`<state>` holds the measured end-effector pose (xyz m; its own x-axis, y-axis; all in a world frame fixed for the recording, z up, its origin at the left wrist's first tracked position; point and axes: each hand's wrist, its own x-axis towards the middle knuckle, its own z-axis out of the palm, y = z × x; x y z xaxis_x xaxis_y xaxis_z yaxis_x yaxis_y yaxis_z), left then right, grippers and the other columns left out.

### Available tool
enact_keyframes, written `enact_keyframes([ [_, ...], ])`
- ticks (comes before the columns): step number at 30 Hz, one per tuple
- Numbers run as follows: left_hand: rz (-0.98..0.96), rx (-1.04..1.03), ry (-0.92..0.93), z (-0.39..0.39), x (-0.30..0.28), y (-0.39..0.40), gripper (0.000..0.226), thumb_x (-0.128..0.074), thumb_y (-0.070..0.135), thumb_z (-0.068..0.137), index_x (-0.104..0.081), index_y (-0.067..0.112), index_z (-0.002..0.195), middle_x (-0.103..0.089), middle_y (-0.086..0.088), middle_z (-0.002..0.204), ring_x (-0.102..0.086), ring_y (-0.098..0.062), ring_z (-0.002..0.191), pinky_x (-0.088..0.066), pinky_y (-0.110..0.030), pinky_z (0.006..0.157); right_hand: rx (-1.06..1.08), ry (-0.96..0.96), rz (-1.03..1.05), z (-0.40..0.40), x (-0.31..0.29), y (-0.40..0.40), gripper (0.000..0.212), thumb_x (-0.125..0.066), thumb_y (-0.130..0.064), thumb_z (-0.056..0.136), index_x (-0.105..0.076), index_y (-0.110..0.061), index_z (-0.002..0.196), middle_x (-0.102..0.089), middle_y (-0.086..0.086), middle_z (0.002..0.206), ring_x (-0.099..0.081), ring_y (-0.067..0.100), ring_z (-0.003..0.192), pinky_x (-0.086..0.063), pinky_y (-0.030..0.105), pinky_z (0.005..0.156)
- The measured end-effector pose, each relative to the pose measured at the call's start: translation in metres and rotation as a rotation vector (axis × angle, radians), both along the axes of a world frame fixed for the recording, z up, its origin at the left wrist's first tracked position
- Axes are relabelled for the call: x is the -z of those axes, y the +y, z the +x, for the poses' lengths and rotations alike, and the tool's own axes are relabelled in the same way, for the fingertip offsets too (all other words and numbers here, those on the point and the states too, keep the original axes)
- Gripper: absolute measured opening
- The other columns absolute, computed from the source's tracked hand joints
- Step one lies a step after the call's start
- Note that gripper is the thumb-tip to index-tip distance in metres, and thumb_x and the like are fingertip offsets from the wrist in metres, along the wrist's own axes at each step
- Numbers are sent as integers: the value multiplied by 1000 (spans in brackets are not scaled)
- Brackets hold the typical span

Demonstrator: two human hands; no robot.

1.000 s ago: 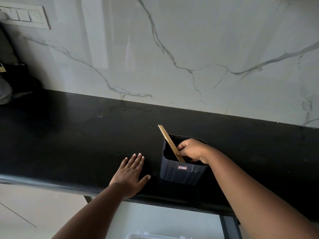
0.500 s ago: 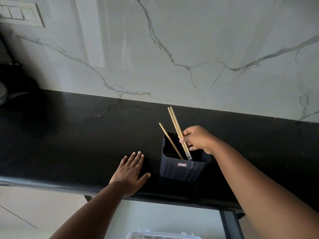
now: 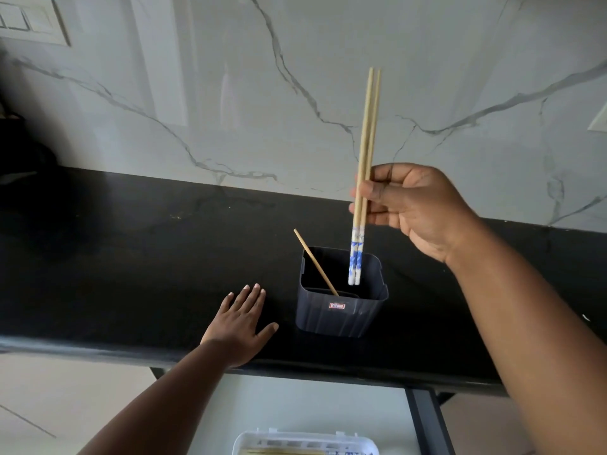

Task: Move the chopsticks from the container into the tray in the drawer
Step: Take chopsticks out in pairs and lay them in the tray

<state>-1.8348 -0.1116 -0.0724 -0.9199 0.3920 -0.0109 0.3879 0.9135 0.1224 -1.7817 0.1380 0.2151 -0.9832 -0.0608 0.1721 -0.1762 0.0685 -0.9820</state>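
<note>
Head view: the right hand (image 3: 417, 205) pinches a chopstick pair (image 3: 364, 178), tips just above the dark container (image 3: 341, 310) at frame centre. Left hand (image 3: 241, 326) lies open, flat on the tabletop (image 3: 131, 257). Lift clear, then lower them level into the white tray (image 3: 305, 443) at bottom centre.

We are in a home kitchen: a black stone surface (image 3: 131, 244) runs under a white marble-veined wall (image 3: 230, 93), a switch plate (image 3: 29, 23) far left, a chopstick holder (image 3: 341, 310), a white cutlery tray (image 3: 305, 443) below.
</note>
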Motion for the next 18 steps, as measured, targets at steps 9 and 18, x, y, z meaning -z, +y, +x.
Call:
enact_keyframes([
  [9, -7, 0, 1, 0, -6, 2, 81, -18, 65, 93, -2, 15, 155, 4, -1, 163, 9, -16, 149, 5, -38, 120, -195, -274, 86, 32, 104, -38, 14, -70, 2, 83, -72, -10, 90, -76, 10, 79, -72, 21, 72, -61, 31, 66],
  [18, -5, 9, -16, -2, -9, 3, 83, -17, 67, 91, -4, 15, 154, 0, -1, 163, 6, -16, 149, 3, -39, 120, -402, -517, 832, 78, 266, -31, 12, -74, -24, 80, -65, -31, 76, -60, -15, 65, -52, -7, 54, -39, 17, 57],
])
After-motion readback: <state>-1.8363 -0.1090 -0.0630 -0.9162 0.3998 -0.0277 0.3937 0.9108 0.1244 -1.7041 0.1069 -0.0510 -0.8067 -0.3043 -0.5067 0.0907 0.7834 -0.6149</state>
